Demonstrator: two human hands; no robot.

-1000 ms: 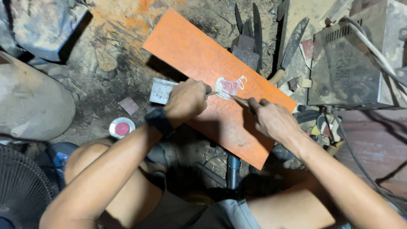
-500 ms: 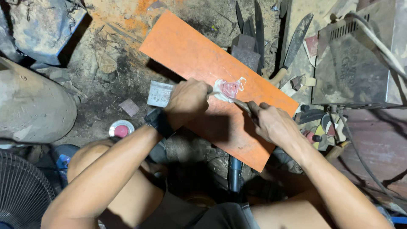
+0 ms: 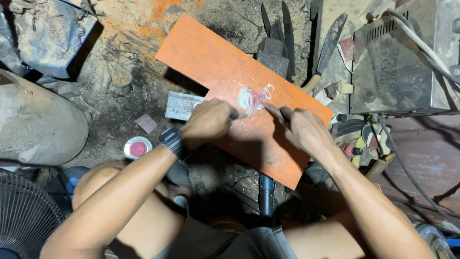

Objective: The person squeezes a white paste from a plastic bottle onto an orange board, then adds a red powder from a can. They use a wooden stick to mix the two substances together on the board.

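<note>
**Pink-white paste mixing on orange board**

Pink-white paste blob (image 3: pixel 251 100) sits mid-board on orange board (image 3: pixel 230 81). Left hand (image 3: pixel 208 122) fisted around a thin stick, tip in blob. Right hand (image 3: pixel 302 129) pinches another tool, type unclear. Likely mid-mix; next needs even blending. Round red-lidded tin (image 3: pixel 137 147) lies left.

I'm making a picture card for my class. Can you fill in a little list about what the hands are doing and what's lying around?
Place: dirty workshop floor, seen from above
Board: orange board, lying flat
On board: white and pink paste blob
Left hand: closed in a grip on a small tool, tip at the paste
Right hand: holds a thin stick toward the paste
Left wrist: black watch
Nearby: round tin with red top, knife blades, grey metal box, fan
</note>
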